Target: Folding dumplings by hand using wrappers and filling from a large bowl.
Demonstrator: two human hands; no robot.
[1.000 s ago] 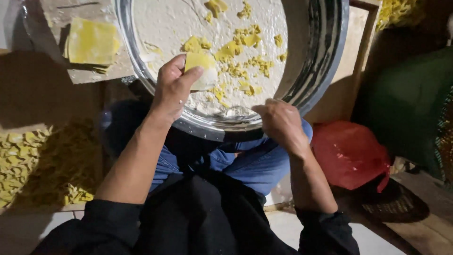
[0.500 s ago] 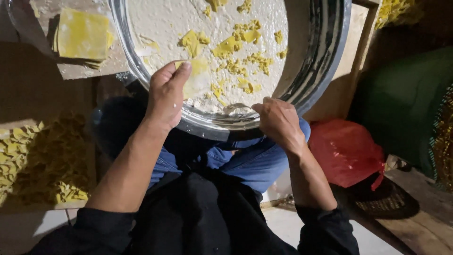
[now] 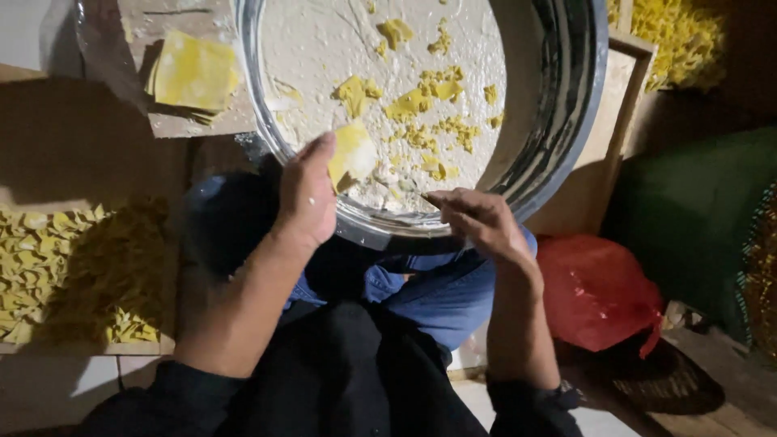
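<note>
A large metal basin (image 3: pixel 558 121) sits in front of me, its floor coated in white flour with several yellow dough scraps (image 3: pixel 421 101) scattered on it. My left hand (image 3: pixel 307 198) holds a yellow dough square (image 3: pixel 354 154) over the basin's near rim. My right hand (image 3: pixel 481 222) rests at the near rim with its fingers pinched around a thin stick-like tool whose tip reaches into the flour; the tool is hard to make out.
A stack of yellow dough squares (image 3: pixel 194 74) lies on a board at upper left. A tray of folded yellow pieces (image 3: pixel 57 271) is at left. A red plastic bag (image 3: pixel 599 295) and a green sack (image 3: pixel 696 218) lie at right. More yellow pieces (image 3: pixel 676 36) lie at the far right.
My left hand has shifted toward the basin's middle with the dough square. My right hand has moved left along the rim, fingers now pinched toward the flour.
</note>
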